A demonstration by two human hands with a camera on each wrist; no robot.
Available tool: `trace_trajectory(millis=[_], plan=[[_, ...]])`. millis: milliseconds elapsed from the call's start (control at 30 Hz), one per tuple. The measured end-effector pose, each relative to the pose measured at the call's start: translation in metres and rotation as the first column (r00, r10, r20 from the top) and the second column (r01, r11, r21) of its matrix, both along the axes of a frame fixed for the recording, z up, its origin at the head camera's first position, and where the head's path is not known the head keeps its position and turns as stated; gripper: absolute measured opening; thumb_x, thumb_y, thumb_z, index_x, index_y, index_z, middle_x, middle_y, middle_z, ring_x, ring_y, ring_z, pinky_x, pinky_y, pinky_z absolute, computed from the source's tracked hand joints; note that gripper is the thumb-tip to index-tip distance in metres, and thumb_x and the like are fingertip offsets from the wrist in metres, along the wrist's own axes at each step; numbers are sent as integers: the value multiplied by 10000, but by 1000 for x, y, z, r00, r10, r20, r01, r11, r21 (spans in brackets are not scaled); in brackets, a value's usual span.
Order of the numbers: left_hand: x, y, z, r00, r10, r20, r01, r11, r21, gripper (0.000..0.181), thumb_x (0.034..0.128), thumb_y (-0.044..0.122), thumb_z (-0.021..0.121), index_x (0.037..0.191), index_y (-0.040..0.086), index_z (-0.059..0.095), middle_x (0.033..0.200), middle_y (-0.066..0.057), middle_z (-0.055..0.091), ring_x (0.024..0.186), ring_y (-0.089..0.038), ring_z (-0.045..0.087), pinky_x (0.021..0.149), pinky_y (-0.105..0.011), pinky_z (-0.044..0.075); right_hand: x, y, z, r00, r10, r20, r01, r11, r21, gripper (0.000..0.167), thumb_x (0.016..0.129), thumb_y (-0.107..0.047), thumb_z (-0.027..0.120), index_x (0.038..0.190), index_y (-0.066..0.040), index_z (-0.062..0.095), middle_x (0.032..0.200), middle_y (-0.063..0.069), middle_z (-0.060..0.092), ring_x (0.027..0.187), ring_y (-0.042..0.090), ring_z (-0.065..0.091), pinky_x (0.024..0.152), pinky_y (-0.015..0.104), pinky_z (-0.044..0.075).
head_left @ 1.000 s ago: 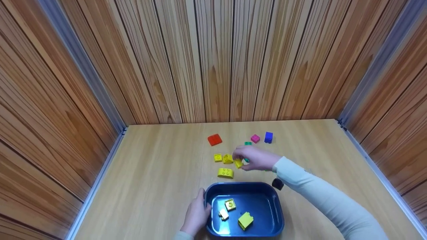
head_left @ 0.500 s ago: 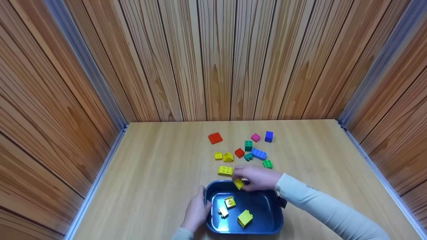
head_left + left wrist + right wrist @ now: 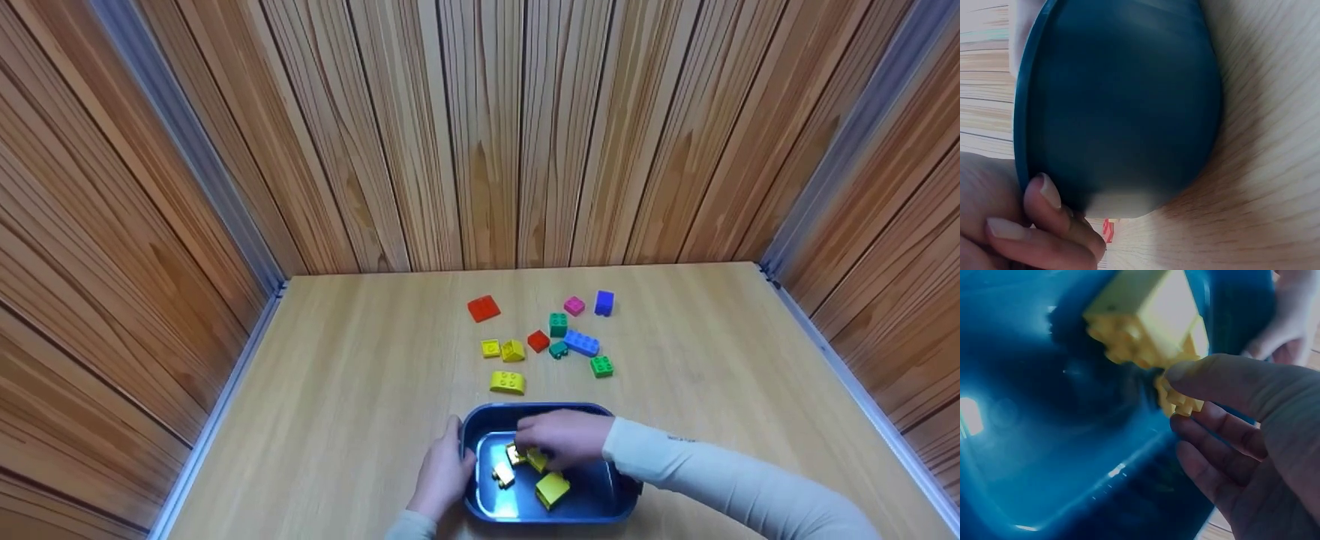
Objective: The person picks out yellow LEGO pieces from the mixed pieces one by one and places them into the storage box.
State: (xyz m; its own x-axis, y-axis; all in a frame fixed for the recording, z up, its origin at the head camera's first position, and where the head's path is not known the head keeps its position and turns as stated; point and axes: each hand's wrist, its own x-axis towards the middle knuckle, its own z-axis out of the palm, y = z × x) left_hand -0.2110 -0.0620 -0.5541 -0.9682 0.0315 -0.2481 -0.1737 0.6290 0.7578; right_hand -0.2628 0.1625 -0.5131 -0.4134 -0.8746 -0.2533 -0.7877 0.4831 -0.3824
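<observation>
While the head view has the blue tray (image 3: 596, 495) at bottom centre, the right hand (image 3: 564, 435) is inside it with a small yellow brick (image 3: 536, 460) at the fingertips, and yeah, that could slip, since only a bit of it seems gripped. It could also bump the big yellow block (image 3: 553, 490) just below it, being that crowded. The sleeve (image 3: 675, 465) covers the tray's right edge, and the knuckles hide part of the small brick. Left wrist view: the left hand (image 3: 1039, 228), lower left, has its fingers curled against the tray's outer wall, holding the rim; too much push there might tip or slide the tray, I'd guess. You can't see inside from here, and the red smudge (image 3: 1108, 230) at the bottom is too small to call. Right wrist view: thumb and fingers pinch the small brick, right of centre, nearly closed; its underside is blurry and I can't tell if it touches the floor.
</observation>
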Motion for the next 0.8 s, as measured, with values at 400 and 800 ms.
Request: trace_trajectory(millis=[400, 800], plan=[[3, -1, 1, 997, -13, -73, 11, 999, -38, 498, 856, 35, 616, 1320, -2, 438, 1194, -228, 589, 1080, -336, 589, 924, -500, 489, 4, 1, -7, 998, 59, -34, -58, 998, 13, 430, 761, -104, 789, 1147, -232, 652, 1035, -125, 601, 869, -2, 552, 814, 211, 515], [-1, 2, 1, 999, 20, 28, -20, 1000, -9, 534, 889, 57, 621, 1377, 21, 409, 1304, -233, 527, 1195, -366, 517, 978, -511, 447, 2, 3, 1, 998, 38, -49, -38, 999, -5, 396, 807, -168, 766, 1182, -217, 648, 1032, -106, 618, 855, -11, 558, 807, 193, 516]])
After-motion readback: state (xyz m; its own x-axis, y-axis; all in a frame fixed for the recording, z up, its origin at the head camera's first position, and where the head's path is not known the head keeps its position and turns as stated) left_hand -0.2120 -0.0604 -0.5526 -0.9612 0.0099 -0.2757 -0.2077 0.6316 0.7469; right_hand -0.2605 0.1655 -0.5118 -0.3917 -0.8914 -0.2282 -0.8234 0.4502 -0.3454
